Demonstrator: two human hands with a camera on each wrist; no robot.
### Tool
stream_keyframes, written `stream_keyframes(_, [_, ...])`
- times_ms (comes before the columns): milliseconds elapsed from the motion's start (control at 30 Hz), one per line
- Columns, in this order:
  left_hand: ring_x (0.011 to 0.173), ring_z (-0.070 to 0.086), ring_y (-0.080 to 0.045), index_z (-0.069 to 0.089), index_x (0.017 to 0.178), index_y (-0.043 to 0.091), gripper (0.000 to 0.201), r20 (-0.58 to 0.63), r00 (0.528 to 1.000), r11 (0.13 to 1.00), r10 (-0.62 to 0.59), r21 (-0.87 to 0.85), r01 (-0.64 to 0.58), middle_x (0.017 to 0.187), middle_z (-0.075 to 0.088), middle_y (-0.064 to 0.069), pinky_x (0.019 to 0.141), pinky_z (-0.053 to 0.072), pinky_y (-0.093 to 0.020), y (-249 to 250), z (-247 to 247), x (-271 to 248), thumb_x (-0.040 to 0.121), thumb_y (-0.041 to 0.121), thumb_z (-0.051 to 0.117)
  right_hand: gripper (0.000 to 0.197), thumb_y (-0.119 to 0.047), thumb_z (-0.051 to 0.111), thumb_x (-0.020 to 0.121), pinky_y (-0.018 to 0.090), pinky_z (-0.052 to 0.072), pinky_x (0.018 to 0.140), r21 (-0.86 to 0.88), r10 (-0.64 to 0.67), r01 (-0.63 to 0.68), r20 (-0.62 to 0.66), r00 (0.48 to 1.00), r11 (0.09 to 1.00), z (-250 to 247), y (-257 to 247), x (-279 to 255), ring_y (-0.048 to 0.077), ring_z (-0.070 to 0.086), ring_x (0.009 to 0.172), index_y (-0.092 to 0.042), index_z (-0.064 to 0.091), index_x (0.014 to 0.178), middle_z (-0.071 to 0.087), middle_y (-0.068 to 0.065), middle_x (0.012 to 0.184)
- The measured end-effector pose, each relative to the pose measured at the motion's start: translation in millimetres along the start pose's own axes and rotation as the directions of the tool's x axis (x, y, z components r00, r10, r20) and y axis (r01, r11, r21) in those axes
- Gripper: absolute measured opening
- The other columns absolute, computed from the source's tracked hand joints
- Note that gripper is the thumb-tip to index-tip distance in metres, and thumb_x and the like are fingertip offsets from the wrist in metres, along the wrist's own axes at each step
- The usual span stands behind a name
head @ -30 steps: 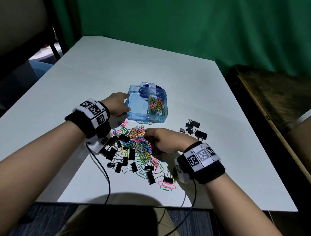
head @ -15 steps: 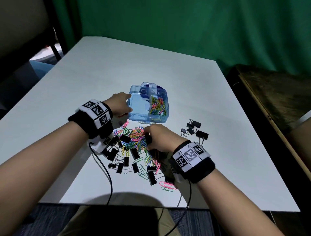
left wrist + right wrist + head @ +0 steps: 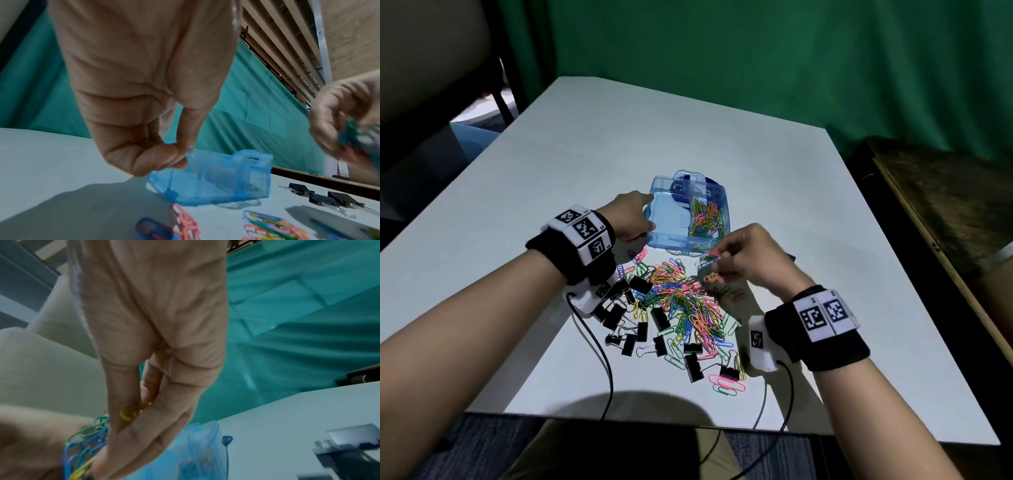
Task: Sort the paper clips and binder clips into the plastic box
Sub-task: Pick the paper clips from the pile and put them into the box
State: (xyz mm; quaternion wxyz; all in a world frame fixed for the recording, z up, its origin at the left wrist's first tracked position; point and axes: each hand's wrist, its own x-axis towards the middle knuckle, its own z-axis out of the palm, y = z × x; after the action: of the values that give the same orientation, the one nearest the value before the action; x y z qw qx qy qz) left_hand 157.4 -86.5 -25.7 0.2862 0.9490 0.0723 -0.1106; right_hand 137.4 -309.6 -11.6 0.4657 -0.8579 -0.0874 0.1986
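A clear blue plastic box (image 3: pixel 671 219) (image 3: pixel 207 180) stands open on the white table (image 3: pixel 722 144); its right compartment holds coloured paper clips (image 3: pixel 707 219), its left one looks bare. My left hand (image 3: pixel 631 219) (image 3: pixel 164 155) grips the box's left wall between thumb and fingers. My right hand (image 3: pixel 726 262) (image 3: pixel 115 456) is raised just in front of the box, pinching a bunch of coloured paper clips (image 3: pixel 710 263) (image 3: pixel 86 449). A heap of coloured paper clips (image 3: pixel 681 301) mixed with black binder clips (image 3: pixel 659 318) lies below both hands.
More black binder clips (image 3: pixel 320 196) lie right of the box, mostly hidden behind my right hand in the head view. A dark wooden bench (image 3: pixel 945 212) runs along the table's right edge. Wrist cables (image 3: pixel 602 359) trail off the near edge. A green curtain (image 3: pixel 756 51) hangs behind.
My right hand has lifted off the heap with a bunch of paper clips and moved up towards the box. The left hand stays on the box wall.
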Motion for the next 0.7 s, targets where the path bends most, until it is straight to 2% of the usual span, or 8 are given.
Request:
stream_keyframes(67, [0.118, 0.055, -0.038, 0.032, 0.146, 0.008, 0.062, -0.002, 1.000, 1.000, -0.005, -0.002, 0.005, 0.136, 0.052, -0.022, 0.092, 0.046, -0.033, -0.6, -0.4, 0.2, 0.090, 0.015, 0.058, 0.012, 0.013, 0.069, 0.075, 0.028, 0.059, 0.053, 0.085, -0.027, 0.033, -0.067, 0.997, 0.996, -10.8, -10.4, 7.5, 0.019, 0.062, 0.046, 0.002, 0.068, 0.078, 0.061, 0.000, 0.052])
stream_keyframes(133, [0.120, 0.054, -0.037, 0.029, 0.147, 0.009, 0.064, 0.001, 1.000, 1.000, -0.011, -0.003, 0.011, 0.136, 0.051, -0.021, 0.094, 0.045, -0.034, -0.6, -0.3, 0.6, 0.090, 0.015, 0.058, 0.014, 0.015, 0.069, 0.074, 0.034, 0.061, 0.057, 0.106, -0.045, 0.063, -0.167, 0.985, 0.992, -18.1, -22.2, 19.9, 0.023, 0.060, 0.046, 0.001, 0.066, 0.075, 0.060, 0.008, 0.058])
stream_keyframes(233, [0.121, 0.053, -0.037, 0.028, 0.148, 0.010, 0.065, 0.006, 1.000, 1.000, -0.008, 0.002, 0.008, 0.136, 0.051, -0.021, 0.096, 0.044, -0.034, -0.7, -0.6, 0.9, 0.090, 0.015, 0.058, 0.016, 0.014, 0.070, 0.070, 0.044, 0.061, 0.061, -0.053, -0.080, 0.067, -0.293, 0.953, 0.996, -15.3, -32.6, 44.2, 0.033, 0.066, 0.056, -0.001, 0.065, 0.070, 0.061, 0.018, 0.070])
stream_keyframes(333, [0.123, 0.052, -0.037, 0.029, 0.147, 0.011, 0.064, -0.001, 1.000, 1.000, 0.005, 0.007, -0.005, 0.137, 0.052, -0.020, 0.097, 0.043, -0.034, -1.8, -0.4, 0.3, 0.090, 0.018, 0.058, 0.019, 0.012, 0.069, 0.068, 0.047, 0.061, 0.066, -0.201, -0.111, 0.045, -0.330, 0.937, 0.979, -6.6, -31.7, 63.8, 0.037, 0.070, 0.074, -0.007, 0.067, 0.068, 0.062, 0.016, 0.073])
stream_keyframes(433, [0.119, 0.055, -0.035, 0.030, 0.145, 0.009, 0.065, -0.013, 1.000, 0.999, -0.010, -0.046, 0.009, 0.132, 0.055, -0.020, 0.087, 0.045, -0.033, -6.4, -1.8, -1.9, 0.090, 0.025, 0.060, 0.016, 0.005, 0.072, 0.071, 0.044, 0.058, 0.080, -0.231, -0.116, 0.046, -0.301, 0.947, 0.972, -7.1, -25.9, 66.2, 0.034, 0.068, 0.084, -0.005, 0.072, 0.084, 0.065, 0.012, 0.083])
stream_keyframes(567, [0.106, 0.058, -0.031, 0.043, 0.131, 0.005, 0.060, -0.002, 0.999, 0.999, -0.050, -0.022, 0.050, 0.120, 0.059, -0.015, 0.065, 0.045, -0.028, -18.3, -10.8, -11.1, 0.084, 0.035, 0.067, 0.031, -0.001, 0.076, 0.071, 0.040, 0.057, 0.081, -0.237, -0.138, 0.068, -0.289, 0.947, 0.969, -15.8, -16.9, 36.9, 0.025, 0.062, 0.079, -0.004, 0.071, 0.101, 0.068, 0.012, 0.095])
stream_keyframes(633, [0.099, 0.055, -0.027, 0.048, 0.127, 0.006, 0.063, 0.062, 0.996, 0.994, -0.058, 0.092, 0.052, 0.119, 0.057, -0.011, 0.055, 0.043, -0.025, -23.8, -16.1, -21.7, 0.079, 0.039, 0.072, 0.036, -0.005, 0.077, 0.072, 0.038, 0.056, 0.074, -0.324, -0.092, 0.028, -0.183, 0.979, 0.946, -18.3, -10.2, 13.5, 0.023, 0.060, 0.074, -0.007, 0.068, 0.106, 0.067, 0.015, 0.103])
stream_keyframes(700, [0.093, 0.052, -0.021, 0.050, 0.123, 0.010, 0.068, 0.163, 0.983, 0.980, -0.087, 0.190, 0.055, 0.116, 0.057, -0.008, 0.053, 0.040, -0.020, -28.0, -17.8, -37.3, 0.070, 0.043, 0.078, 0.054, -0.015, 0.081, 0.069, 0.028, 0.049, 0.062, -0.473, 0.029, -0.024, 0.002, 1.000, 0.881, -17.1, 0.0, -12.6, 0.018, 0.057, 0.073, -0.013, 0.060, 0.118, 0.062, 0.012, 0.111])
